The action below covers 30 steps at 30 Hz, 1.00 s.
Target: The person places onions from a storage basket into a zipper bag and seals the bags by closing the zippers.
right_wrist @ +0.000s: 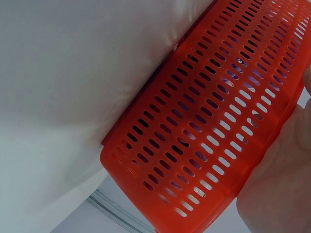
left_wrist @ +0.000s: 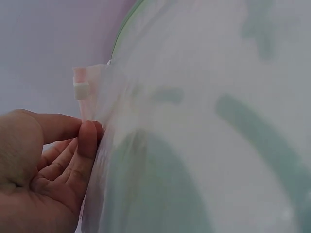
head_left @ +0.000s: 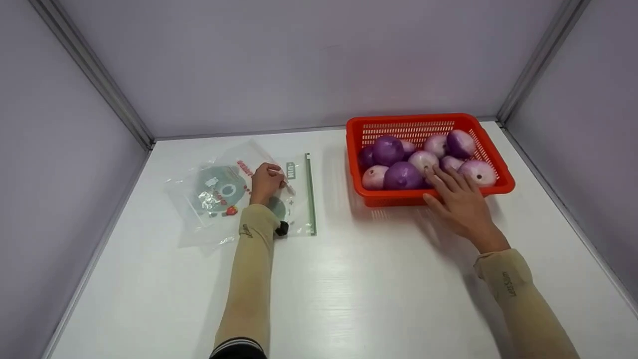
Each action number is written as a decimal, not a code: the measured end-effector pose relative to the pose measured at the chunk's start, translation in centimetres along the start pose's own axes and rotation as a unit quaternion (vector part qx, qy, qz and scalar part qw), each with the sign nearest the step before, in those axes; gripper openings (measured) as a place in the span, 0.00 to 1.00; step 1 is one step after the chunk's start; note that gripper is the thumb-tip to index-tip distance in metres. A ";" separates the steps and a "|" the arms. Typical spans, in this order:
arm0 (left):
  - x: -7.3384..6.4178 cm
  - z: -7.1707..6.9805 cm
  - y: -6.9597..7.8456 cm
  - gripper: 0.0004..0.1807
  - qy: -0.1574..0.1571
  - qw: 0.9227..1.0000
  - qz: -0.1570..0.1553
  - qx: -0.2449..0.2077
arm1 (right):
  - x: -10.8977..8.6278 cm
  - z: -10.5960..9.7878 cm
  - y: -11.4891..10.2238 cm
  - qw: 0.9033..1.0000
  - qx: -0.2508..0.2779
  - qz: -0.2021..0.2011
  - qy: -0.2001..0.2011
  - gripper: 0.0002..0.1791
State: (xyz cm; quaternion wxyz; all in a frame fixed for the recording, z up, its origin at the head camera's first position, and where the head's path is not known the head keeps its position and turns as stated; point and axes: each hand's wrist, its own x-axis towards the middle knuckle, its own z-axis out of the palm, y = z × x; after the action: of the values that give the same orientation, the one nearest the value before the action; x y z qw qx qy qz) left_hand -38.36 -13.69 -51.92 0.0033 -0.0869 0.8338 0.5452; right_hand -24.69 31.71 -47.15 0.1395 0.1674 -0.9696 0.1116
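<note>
Pale lilac-grey walls (head_left: 309, 60) rose behind a white tabletop (head_left: 344, 279). Toward the back right I saw a red slotted basket (head_left: 394, 200) heaped with purple and pinkish-white onions (head_left: 402, 175). To its left, well apart, two overlapping clear plastic bags (head_left: 199, 224) lay flat, printed with green shapes; one had a green closure strip (head_left: 312, 199) facing the basket. A tan left sleeve (head_left: 251, 284) and a small black object (head_left: 282, 228) at the wrist covered part of them.

Lettering on the bags was too blurred for me to read. My right-wrist view showed mostly basket wall, with only slivers of onion through the slots and the hand cut off at the edge.

The left hand (head_left: 266, 182) pinched one bag's pinkish edge (left_wrist: 86, 104) between thumb and finger, just below a white slider (left_wrist: 81, 91). The right hand (head_left: 461, 207) reached over the basket's front rim, fingers extended and slightly spread above the onions; I could not tell whether they pressed any.
</note>
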 end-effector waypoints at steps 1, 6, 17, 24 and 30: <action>-0.1 0.0 0.1 0.14 0.002 1.000 0.003 0.003 | 0.0 0.0 0.0 1.000 0.000 -0.001 0.002 0.34; -0.5 -0.5 1.4 0.14 0.000 1.000 0.021 0.021 | 0.1 0.0 0.0 1.000 0.000 0.002 -0.001 0.35; -3.1 -2.8 5.0 0.14 -0.011 0.987 0.147 0.059 | 0.5 -0.4 0.0 1.000 0.000 0.000 0.000 0.35; -6.3 -3.5 7.6 0.13 -0.032 0.972 0.217 0.083 | 0.2 -0.2 0.0 1.000 0.006 0.001 -0.002 0.35; -9.0 -4.0 9.6 0.13 -0.041 0.962 0.252 0.098 | 0.1 -0.1 0.0 1.000 0.001 0.008 -0.013 0.35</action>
State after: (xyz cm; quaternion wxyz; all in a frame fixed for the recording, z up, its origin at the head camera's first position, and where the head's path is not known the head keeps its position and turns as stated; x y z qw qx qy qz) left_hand -30.59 -12.30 -40.73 -0.0911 0.1492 0.8773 0.4470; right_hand -24.73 31.66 -47.05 0.1258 0.1613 -0.9725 0.1114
